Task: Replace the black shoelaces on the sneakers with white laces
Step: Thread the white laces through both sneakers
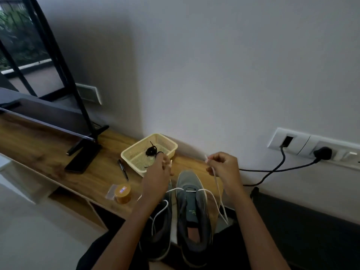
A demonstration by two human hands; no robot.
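Sneakers: two, grey, toes toward wall, on tabletop [58, 152] edge; right sneaker [192, 207] just below both hands, long axis away from body; one white lace [218, 191] through lowest eyelets, ends pinched by left hand [157, 172] and right hand [224, 168] fingers; black lace [151, 151] in basket [165, 139].

Sneakers, grey: two — right sneaker [194, 217], left sneaker [161, 228], side by side.
White lace [216, 184]: one, through the right sneaker.
Black lace bundle [151, 151]: one.
Cream basket [167, 140]: one.
Pen [123, 169]: one.
Round amber container [123, 193]: one.
Hands: two — left hand [158, 172], right hand [224, 166].
Plug [322, 153]: one.
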